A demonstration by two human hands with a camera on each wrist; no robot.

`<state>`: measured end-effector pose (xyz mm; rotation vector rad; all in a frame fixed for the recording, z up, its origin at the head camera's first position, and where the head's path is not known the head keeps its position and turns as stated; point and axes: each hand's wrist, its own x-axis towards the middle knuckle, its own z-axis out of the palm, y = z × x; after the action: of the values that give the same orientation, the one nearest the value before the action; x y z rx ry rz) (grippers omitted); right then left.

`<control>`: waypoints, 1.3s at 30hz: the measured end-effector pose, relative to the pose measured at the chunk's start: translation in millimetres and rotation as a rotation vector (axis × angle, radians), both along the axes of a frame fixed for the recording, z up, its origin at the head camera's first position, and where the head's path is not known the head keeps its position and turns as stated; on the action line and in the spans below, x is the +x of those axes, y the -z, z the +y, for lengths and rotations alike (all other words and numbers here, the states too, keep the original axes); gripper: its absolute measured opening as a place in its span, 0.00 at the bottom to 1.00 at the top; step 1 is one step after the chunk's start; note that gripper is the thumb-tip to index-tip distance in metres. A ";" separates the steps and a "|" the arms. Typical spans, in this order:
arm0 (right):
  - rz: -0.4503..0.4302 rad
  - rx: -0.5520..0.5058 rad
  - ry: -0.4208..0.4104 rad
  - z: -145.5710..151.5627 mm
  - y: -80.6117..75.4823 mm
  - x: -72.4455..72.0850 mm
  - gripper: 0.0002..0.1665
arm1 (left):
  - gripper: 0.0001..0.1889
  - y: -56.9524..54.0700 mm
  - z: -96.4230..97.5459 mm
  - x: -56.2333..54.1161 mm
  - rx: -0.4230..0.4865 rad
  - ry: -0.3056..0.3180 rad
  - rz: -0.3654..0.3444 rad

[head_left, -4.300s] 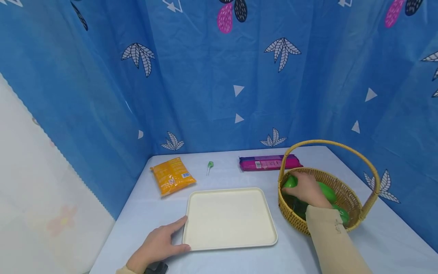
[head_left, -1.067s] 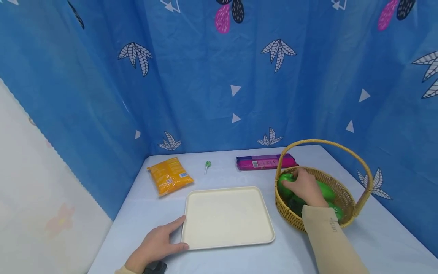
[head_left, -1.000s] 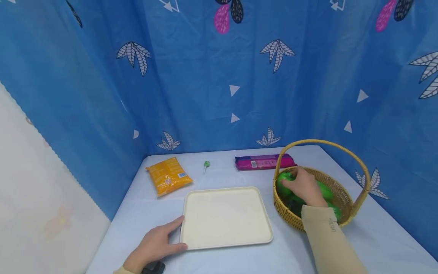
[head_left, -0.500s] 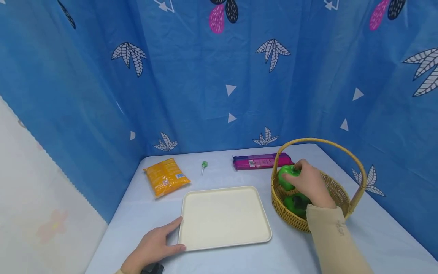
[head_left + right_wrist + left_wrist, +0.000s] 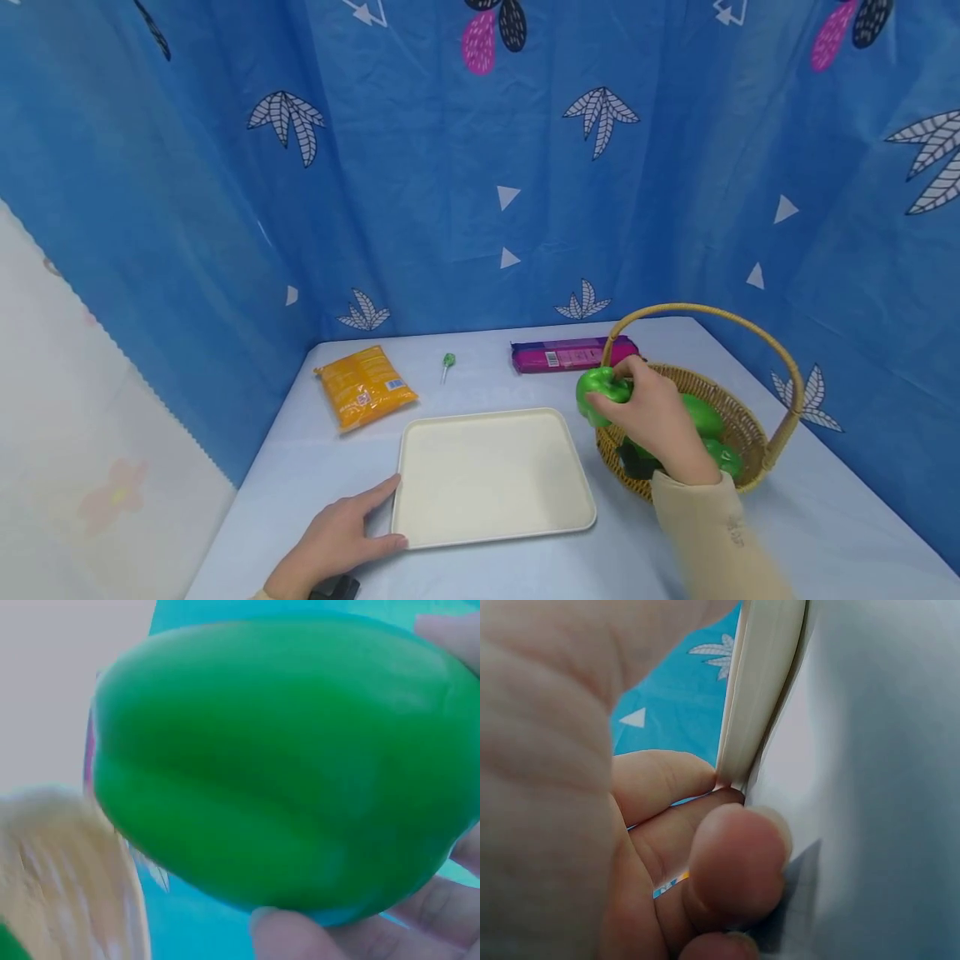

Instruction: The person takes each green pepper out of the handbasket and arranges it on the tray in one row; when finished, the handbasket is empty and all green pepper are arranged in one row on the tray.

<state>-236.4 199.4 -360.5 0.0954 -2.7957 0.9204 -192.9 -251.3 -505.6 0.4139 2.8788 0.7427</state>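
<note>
My right hand [image 5: 654, 417] grips a green bell pepper [image 5: 594, 398] just outside the left rim of the wicker basket [image 5: 741, 423]. In the right wrist view the pepper [image 5: 277, 765] fills most of the picture, fingertips around its near end. More green vegetables [image 5: 702, 417] lie in the basket, partly hidden by the hand. At the left side of a cream tray [image 5: 491, 479] rests my left hand [image 5: 337, 537], thumb and forefinger spread apart against the rim. The left wrist view shows fingertips touching the tray's edge [image 5: 761, 682].
Behind the tray lie an orange packet [image 5: 365, 388], a green lollipop [image 5: 448, 360] and a long magenta packet [image 5: 570, 357]. The basket's tall handle [image 5: 787, 367] arches up on the right. A blue curtain [image 5: 420, 192] hangs behind the white table.
My right hand has taken hold of the pepper in the basket, lifted it and brought it left over the rim. My left hand has stayed at the tray.
</note>
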 end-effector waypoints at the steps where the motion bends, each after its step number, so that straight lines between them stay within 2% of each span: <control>1: 0.004 -0.005 -0.024 -7.3 2.3 -1.5 0.35 | 0.53 -0.2 -0.3 -0.1 0.003 0.002 0.000; 7: 0.009 -0.047 -0.215 -62.1 23.5 -21.1 0.28 | 0.52 -0.8 -0.7 1.1 0.012 0.010 -0.009; 14: -0.004 -0.046 -0.523 -136.2 47.9 -49.5 0.22 | 0.51 -4.1 0.8 3.6 0.037 0.012 -0.015; 18: -0.005 -0.018 -0.621 -170.7 56.4 -63.1 0.21 | 0.52 -4.0 0.9 3.3 0.026 0.014 -0.007; 24: -0.032 -0.003 -0.664 -200.8 61.7 -73.6 0.21 | 0.52 -2.3 0.3 2.0 0.023 0.023 -0.007; 31: -0.082 0.028 -0.643 -210.6 65.3 -77.8 0.22 | 0.52 -0.6 1.0 1.3 0.018 0.032 0.017; 39: -0.090 0.028 -0.626 -218.6 76.6 -79.4 0.23 | 0.52 -2.6 0.2 2.8 0.017 0.027 0.017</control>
<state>-315.9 -19.2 -437.1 0.9996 -2.8993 1.0168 -190.1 -251.2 -502.9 0.4628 2.8779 0.7633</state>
